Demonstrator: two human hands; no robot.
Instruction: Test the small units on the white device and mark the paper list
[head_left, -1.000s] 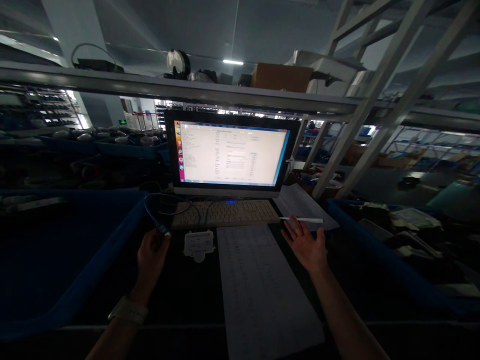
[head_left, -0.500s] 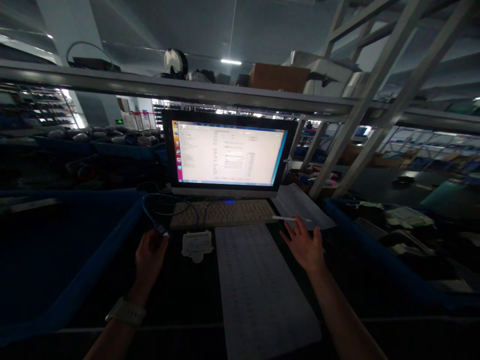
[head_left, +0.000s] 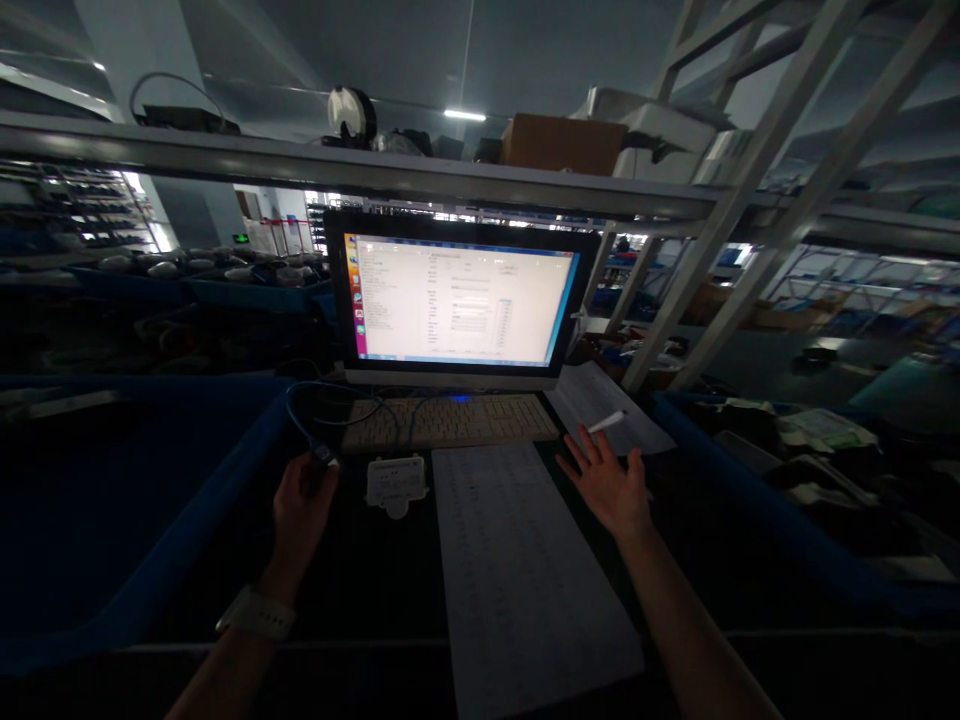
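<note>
My left hand (head_left: 302,505) is closed around a blue USB cable (head_left: 306,428) just behind its plug (head_left: 325,455). A pale, flat rectangular module (head_left: 396,484) with a rounded tab lies to the right of that hand. My right hand (head_left: 611,490) is open, fingers spread and palm showing. At its fingertips is a white pen (head_left: 607,421); whether the fingers touch it I cannot tell. Between the hands lies a long printed sheet (head_left: 525,570).
A keyboard (head_left: 450,421) sits before a lit monitor (head_left: 465,305). Blue bins stand at left (head_left: 150,590) and right (head_left: 757,500), the right one holding several parts. Another paper (head_left: 592,395) lies beside the monitor. Overhead runs a shelf (head_left: 420,180) carrying a cardboard box (head_left: 562,143).
The white pen has turned from nearly level to slanting up to the right, its left end now nearer the fingertips. My left hand keeps its hold on the cable, almost unmoved.
</note>
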